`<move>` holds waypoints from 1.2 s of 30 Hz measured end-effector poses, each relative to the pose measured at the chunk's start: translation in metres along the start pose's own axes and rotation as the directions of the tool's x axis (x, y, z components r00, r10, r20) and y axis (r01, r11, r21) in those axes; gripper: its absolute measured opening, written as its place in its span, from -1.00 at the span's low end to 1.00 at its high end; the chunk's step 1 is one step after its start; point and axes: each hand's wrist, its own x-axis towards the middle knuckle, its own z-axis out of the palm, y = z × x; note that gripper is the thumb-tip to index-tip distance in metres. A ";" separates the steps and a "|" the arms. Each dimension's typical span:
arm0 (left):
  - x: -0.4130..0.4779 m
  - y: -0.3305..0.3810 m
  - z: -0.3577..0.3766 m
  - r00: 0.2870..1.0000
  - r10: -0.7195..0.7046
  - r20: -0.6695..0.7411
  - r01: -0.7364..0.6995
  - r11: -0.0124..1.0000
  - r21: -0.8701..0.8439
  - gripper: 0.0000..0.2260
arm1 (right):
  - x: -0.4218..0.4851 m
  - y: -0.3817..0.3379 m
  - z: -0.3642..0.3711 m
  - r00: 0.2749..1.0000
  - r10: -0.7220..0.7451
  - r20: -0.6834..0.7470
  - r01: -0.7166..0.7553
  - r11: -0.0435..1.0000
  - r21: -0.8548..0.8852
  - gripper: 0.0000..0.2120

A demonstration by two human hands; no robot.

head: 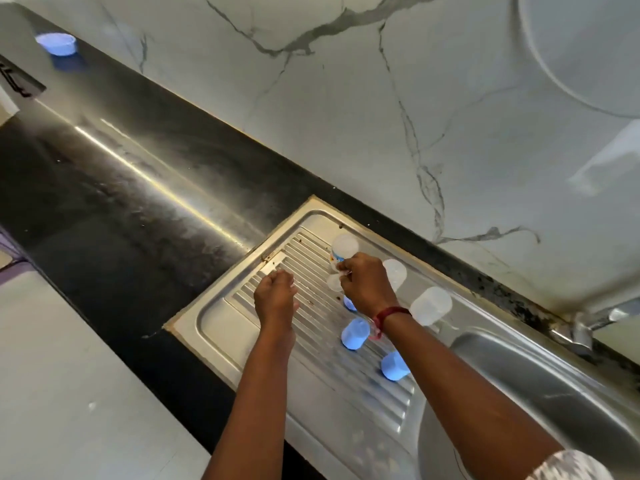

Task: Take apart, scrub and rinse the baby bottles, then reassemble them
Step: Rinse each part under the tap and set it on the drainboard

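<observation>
Head view: the right hand [367, 285] has its fingers [346, 271] pinched on a small clear piece [334, 283], probably a teat, with an upturned bottle [343, 249] just beyond them. The left hand [275, 296] hangs curled over the draining board [214, 320]; whether it holds anything I cannot tell. Blue caps [355, 334] stand under the right wrist. A wet pinch could drop the piece, or the forearm could topple the caps.

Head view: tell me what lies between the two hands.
In the head view, only bare ribbed drainboard separates the left hand from the right hand, which pinches a small clear piece.
</observation>
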 end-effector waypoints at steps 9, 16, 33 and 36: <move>0.032 -0.008 0.001 0.997 -0.074 -0.025 0.073 0.997 -0.026 -0.90 | 0.015 0.003 0.021 0.997 0.076 0.032 -0.068 0.977 -0.202 -0.73; 0.039 -0.013 0.003 0.995 -0.095 -0.032 0.093 0.994 -0.058 -0.89 | 0.024 0.005 0.034 0.996 0.090 0.015 -0.084 0.962 -0.260 -0.75; 0.028 -0.014 -0.001 0.997 -0.069 0.024 0.069 0.997 -0.020 -0.91 | 0.029 0.013 0.049 0.996 0.093 -0.003 -0.090 0.958 -0.272 -0.78; 0.026 -0.014 -0.001 0.998 -0.065 0.021 0.066 0.998 -0.020 -0.91 | 0.028 0.014 0.047 0.996 0.091 0.004 -0.086 0.960 -0.266 -0.78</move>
